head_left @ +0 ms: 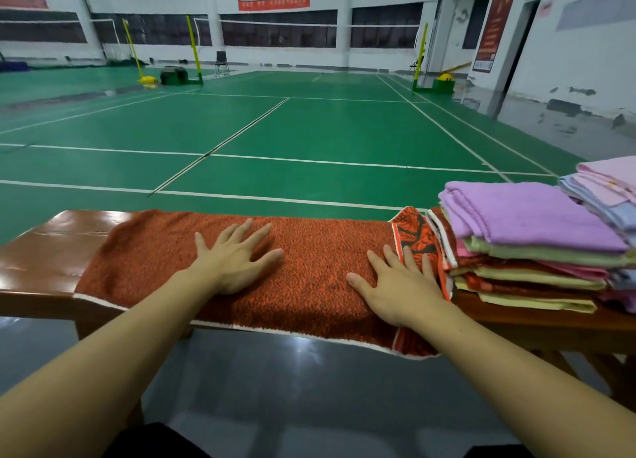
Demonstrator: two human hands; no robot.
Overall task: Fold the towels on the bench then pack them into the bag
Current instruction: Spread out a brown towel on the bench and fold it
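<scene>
Orange-red terry, the towel [241,268] lies spread along the bench [51,237] under the flat, unclenched left hand [234,261] and right hand [399,285], unfolded beside the pile of towels [530,244] just right of the right hand, no bag visible, packing evidently remaining.

Rough orange-red terry-cloth towel [241,271] spread over a glossy reddish-brown wooden bench [44,247].

The towel's cloth looks nubbly and matt, speckled with dark flecks, edged by a thin white woven hem; its turned-up right end shows a smoother printed face. The bench top is lacquered wood, smooth enough to mirror pale light. Two bare hands, the left hand [237,261] and the right hand [399,285], lie flat on the pile. To the right, a stack of folded soft cloth towels [530,251], lilac, yellow-green and pink, looks fluffy and matt. The green vinyl-like court floor [309,130] has a slight sheen; the grey floor [275,388] below is polished and reflective.
</scene>
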